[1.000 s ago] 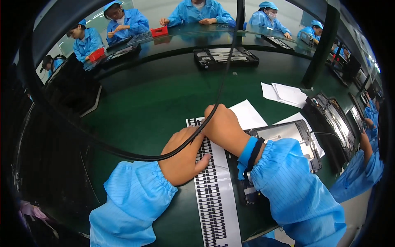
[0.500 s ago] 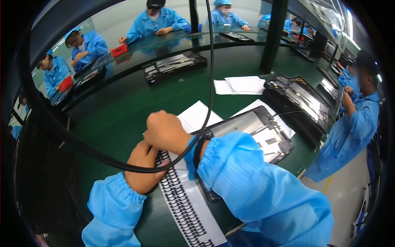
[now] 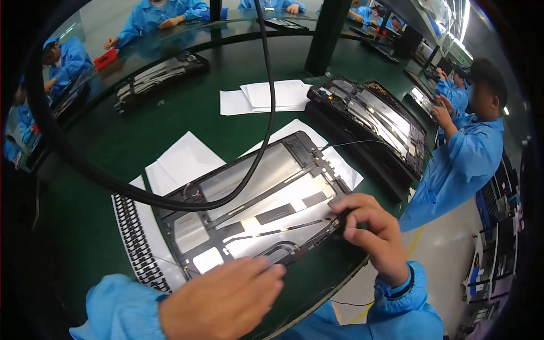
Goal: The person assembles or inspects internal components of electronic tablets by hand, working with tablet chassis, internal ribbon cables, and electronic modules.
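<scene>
The dark green tabletop (image 3: 195, 113) bears a flat, rectangular black-and-silver device housing (image 3: 275, 213); left of it lies a white paper sheet with black-patterned rows (image 3: 141, 241). The left hand (image 3: 226, 297) extends its fingers over the near edge; the right hand (image 3: 377, 229) curls at the right end, its grip unclear.

From my remote seat I take this for an electronics assembly workshop. A dark green workbench (image 3: 187, 116) carries an opened flat device (image 3: 272, 212) with its inner parts bared, and a second opened device (image 3: 368, 110) rests on a black block beyond. Blue workwear settles it for me: a co-worker (image 3: 470, 147) at the right wears it, as do people (image 3: 153, 20) along the far bench (image 3: 195, 37) (one has a small red bin (image 3: 105, 59) close by).
</scene>
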Available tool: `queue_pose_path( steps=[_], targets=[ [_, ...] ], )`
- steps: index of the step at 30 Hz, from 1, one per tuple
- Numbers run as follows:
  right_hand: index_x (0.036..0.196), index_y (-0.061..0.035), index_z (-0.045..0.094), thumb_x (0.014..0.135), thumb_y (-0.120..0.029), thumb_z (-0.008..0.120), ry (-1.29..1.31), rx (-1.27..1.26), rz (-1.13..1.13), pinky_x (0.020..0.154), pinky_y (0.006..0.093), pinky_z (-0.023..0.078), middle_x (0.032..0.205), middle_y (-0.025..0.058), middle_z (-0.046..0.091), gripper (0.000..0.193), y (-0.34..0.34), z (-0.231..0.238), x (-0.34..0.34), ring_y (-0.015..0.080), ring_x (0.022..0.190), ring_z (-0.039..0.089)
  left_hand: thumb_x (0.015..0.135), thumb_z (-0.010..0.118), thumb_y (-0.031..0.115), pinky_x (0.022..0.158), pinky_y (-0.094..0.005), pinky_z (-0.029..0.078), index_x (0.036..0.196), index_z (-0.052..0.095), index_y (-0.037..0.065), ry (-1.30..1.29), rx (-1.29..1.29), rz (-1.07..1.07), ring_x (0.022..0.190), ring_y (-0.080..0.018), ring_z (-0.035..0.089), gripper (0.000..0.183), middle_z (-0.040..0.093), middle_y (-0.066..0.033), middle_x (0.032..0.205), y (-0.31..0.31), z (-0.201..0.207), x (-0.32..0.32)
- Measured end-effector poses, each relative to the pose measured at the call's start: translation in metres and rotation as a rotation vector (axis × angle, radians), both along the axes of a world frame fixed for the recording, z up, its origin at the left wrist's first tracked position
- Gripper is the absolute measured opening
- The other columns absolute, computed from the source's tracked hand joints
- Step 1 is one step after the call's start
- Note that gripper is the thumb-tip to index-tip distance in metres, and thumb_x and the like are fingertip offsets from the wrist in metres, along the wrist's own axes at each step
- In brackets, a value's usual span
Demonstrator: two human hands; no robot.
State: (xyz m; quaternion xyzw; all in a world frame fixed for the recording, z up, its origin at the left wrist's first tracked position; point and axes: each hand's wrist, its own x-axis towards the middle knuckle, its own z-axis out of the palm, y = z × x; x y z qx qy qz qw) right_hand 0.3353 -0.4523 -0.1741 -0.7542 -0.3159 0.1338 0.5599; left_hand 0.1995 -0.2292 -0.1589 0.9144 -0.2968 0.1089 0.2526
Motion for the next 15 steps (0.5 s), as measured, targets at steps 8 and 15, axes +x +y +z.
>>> queue_pose_path(
  steps=[8,15],
  targets=[
    [0.067,-0.0037,0.054,0.066,-0.002,0.058,-0.112,0.017,-0.042,0.096,0.0398,0.024,0.113,0.0125,0.052,0.004,0.002,-0.021,0.006,0.0325,0.117,0.035,0.073,0.051,0.008,0.08,-0.0335,0.047,0.096,0.057,-0.006,-0.012,0.146,-0.162,0.093,-0.0294,0.056,0.028,0.055,-0.0181,0.103,-0.016,-0.021,0.043],
    [0.066,-0.0041,0.055,0.062,-0.002,0.059,-0.219,-0.092,0.001,0.094,0.0403,0.027,0.114,0.0128,0.051,0.007,0.008,-0.018,0.011,0.0327,0.112,0.036,0.073,0.053,0.005,0.078,-0.033,0.049,0.094,0.059,-0.004,0.019,0.143,-0.115,0.09,-0.0277,0.057,0.024,0.056,-0.0166,0.101,-0.017,-0.021,0.041]
  ],
)
